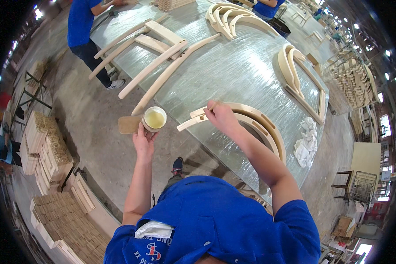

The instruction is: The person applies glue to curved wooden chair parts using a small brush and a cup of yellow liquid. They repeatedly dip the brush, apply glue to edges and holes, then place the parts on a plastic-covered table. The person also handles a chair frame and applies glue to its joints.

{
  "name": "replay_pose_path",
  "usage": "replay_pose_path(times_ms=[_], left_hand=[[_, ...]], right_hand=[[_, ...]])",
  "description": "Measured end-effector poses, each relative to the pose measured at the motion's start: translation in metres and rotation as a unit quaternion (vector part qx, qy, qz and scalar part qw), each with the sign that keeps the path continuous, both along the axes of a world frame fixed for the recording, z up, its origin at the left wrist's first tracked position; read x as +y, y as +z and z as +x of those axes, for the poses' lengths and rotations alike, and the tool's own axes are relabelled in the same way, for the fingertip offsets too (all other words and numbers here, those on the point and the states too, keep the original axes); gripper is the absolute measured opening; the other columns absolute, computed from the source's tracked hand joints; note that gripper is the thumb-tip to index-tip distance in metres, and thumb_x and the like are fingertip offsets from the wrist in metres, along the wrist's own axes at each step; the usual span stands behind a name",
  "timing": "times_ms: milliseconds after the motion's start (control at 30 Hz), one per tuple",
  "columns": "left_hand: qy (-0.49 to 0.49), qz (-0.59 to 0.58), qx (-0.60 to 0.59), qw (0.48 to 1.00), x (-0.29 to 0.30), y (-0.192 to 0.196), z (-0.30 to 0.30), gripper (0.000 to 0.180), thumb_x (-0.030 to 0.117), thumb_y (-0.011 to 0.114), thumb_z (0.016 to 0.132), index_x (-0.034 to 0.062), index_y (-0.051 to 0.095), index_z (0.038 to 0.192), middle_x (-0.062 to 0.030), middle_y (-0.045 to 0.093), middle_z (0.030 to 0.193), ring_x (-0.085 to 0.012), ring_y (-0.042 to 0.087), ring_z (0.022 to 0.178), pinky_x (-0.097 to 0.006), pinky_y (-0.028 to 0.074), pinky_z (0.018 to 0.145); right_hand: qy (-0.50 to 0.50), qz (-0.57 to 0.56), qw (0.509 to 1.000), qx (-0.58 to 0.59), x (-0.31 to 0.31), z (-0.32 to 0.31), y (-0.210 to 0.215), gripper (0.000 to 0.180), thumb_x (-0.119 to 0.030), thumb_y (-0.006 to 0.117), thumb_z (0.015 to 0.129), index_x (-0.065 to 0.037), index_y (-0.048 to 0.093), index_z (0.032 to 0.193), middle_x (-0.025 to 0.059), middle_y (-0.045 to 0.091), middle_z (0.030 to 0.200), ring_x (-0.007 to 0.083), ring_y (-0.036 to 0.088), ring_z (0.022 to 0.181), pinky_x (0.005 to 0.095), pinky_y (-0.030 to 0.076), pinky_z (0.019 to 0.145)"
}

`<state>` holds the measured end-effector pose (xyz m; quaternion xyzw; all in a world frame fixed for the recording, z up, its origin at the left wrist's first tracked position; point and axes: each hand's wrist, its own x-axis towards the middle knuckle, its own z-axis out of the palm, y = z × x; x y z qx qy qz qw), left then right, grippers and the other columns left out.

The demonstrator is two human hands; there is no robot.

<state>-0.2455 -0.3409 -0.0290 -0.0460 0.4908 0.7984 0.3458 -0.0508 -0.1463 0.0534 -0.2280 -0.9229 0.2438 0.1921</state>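
Note:
My left hand (pixel 144 141) is closed round a white cup (pixel 154 119) of pale yellow liquid, held beside the table edge. A flat brown piece (pixel 129 125) with rounded corners juts out to the left of the cup; whether it is joined to it I cannot tell. Over the near end of a curved wooden part (pixel 264 119), my right hand (pixel 222 118) is closed in a pinch. What the fingers pinch, if anything, is too small to make out. The curved part lies on the table, with slots and a hole along its face.
The table (pixel 233 66) has a shiny film-like covering. On it lie a wooden frame with long legs (pixel 156 53), several curved parts (pixel 233 20), another curved assembly (pixel 290 70) and a crumpled white cloth (pixel 306 143). Wood stacks (pixel 70 215) stand at left. A co-worker (pixel 81 26) stands far left.

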Motion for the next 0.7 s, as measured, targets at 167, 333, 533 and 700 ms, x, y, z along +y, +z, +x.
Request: replay_pose_path(times_ms=[167,333,533,700], left_hand=[[-0.026,0.003,0.005,1.000,0.011,0.003,-0.006,0.032,0.026,0.045,0.094,0.0058,0.043,0.118,-0.0097,0.057,0.108,-0.0215,0.062,0.091,-0.037,0.055,0.071],[-0.071,0.017,0.006,0.997,0.034,0.010,-0.009,0.029,0.025,0.046,0.094,0.0071,0.045,0.116,-0.0088,0.058,0.106,-0.0205,0.063,0.088,-0.037,0.055,0.070],[-0.139,0.025,0.040,0.989,0.058,0.014,-0.005,0.024,0.025,0.048,0.094,0.0083,0.048,0.111,-0.0066,0.060,0.102,-0.0179,0.062,0.087,-0.037,0.055,0.070],[-0.192,0.044,0.057,0.979,0.074,0.023,0.018,0.021,0.024,0.049,0.093,0.0086,0.051,0.107,-0.0052,0.061,0.100,-0.0160,0.062,0.086,-0.035,0.055,0.069]], right_hand=[[-0.018,-0.035,0.999,-0.009,-0.004,-0.002,0.003,0.016,-0.015,0.051,0.085,-0.002,0.043,0.082,0.0189,0.056,0.072,0.0381,0.056,0.068,0.0452,0.044,0.061],[-0.037,-0.020,0.999,-0.003,-0.003,0.000,0.007,0.015,-0.015,0.051,0.084,-0.002,0.043,0.081,0.0180,0.056,0.071,0.0379,0.056,0.068,0.0454,0.043,0.060],[-0.103,-0.106,0.978,0.147,-0.018,0.002,0.027,0.013,-0.012,0.055,0.085,-0.001,0.049,0.080,0.0131,0.055,0.062,0.0229,0.057,0.056,0.0325,0.045,0.055],[-0.158,-0.237,0.917,0.279,-0.018,0.008,0.023,0.016,-0.013,0.055,0.087,0.000,0.051,0.078,0.0067,0.058,0.063,0.0099,0.057,0.059,0.0246,0.045,0.055]])
